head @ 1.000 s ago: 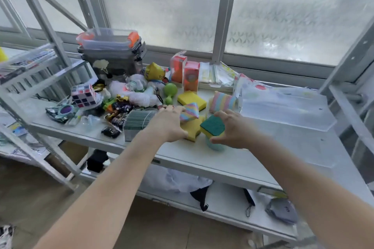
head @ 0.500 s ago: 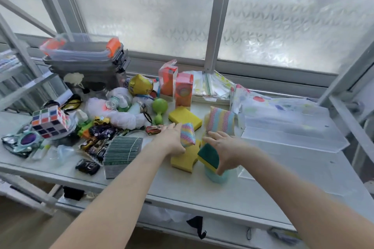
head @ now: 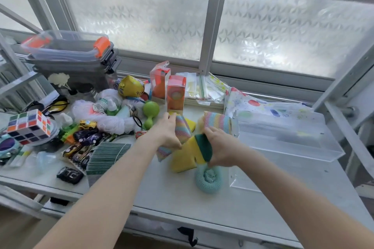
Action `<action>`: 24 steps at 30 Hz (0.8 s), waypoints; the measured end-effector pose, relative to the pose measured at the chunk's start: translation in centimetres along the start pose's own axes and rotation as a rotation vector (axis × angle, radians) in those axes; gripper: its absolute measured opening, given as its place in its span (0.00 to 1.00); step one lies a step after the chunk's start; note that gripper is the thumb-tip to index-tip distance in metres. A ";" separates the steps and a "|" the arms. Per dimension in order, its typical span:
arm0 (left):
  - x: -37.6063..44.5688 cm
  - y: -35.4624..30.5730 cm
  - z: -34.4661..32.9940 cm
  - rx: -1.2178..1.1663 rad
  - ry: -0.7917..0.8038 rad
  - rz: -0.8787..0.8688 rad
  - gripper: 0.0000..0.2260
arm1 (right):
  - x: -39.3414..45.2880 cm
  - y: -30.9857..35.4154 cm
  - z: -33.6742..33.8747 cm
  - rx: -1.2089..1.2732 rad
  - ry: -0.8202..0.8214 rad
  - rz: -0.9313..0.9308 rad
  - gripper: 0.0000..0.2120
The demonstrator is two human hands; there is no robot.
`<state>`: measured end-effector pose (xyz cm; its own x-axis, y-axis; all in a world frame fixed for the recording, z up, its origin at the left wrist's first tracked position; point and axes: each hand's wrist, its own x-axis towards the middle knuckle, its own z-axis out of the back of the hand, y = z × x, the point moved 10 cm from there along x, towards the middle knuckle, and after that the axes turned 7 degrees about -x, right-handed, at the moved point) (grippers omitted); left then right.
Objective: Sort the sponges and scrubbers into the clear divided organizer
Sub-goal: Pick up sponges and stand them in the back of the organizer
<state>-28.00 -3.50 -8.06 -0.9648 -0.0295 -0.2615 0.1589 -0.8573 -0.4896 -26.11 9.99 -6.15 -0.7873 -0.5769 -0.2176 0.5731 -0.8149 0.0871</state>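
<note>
My left hand [head: 167,133] grips a rainbow-striped sponge [head: 181,127] at the middle of the table. My right hand [head: 221,147] holds a yellow sponge with a green scrub side [head: 202,147], lifted a little and tilted. Under it lies a yellow sponge [head: 182,160] flat on the table. A teal mesh scrubber [head: 207,179] sits just below my right hand. Another rainbow-striped sponge [head: 217,121] stands behind my right hand, with one more yellow sponge [head: 191,123] beside it. The clear divided organizer [head: 283,137] lies to the right.
A stack of green scouring pads [head: 107,153] lies left of my left arm. Toy cars [head: 83,139], a puzzle cube [head: 28,126], a white mesh pouf [head: 105,115], a green rattle [head: 150,112], orange boxes [head: 168,91] and grey bins [head: 74,60] crowd the left.
The view has closed in on the table. My right hand has raised and tilted the green-and-yellow sponge, uncovering the teal scrubber. My left hand has lifted the striped sponge slightly.
</note>
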 end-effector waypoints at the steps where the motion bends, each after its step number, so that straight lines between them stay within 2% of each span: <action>1: 0.1 -0.8 1.1 -0.031 -0.051 -0.007 0.53 | -0.2 -0.3 1.4 0.085 -0.042 -0.021 0.31; 5: -0.2 -4.9 5.6 -0.178 -0.230 -0.060 0.53 | -1.6 -3.6 7.7 0.472 -0.274 -0.130 0.27; 10: -1.3 -12.3 9.2 -0.425 -0.445 -0.192 0.39 | -6.4 -13.2 13.5 0.637 -0.656 -0.412 0.32; 13: -0.6 -16.5 8.3 -0.488 -0.476 -0.206 0.38 | -10.7 -19.0 14.8 0.644 -0.855 -0.573 0.37; 15: 0.3 -18.7 6.7 -0.519 -0.461 -0.230 0.31 | -13.0 -21.8 14.4 0.608 -0.906 -0.688 0.40; 20: 2.5 -24.3 0.8 -0.458 -0.363 -0.347 0.08 | -17.5 -27.2 12.5 0.535 -0.911 -0.813 0.36; 21: 2.9 -24.9 -0.3 -0.427 -0.336 -0.362 0.06 | -17.9 -28.0 11.9 0.527 -0.898 -0.825 0.36; 24: 3.9 -25.4 -2.6 -0.388 -0.280 -0.371 0.09 | -18.0 -30.2 9.8 0.528 -0.847 -0.844 0.38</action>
<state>-35.24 19.53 1.20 -0.9807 0.0564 0.1875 -0.1844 -0.5878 -0.7877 -31.52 44.41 4.68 -0.8666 0.4216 0.2669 -0.1704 -0.7528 0.6358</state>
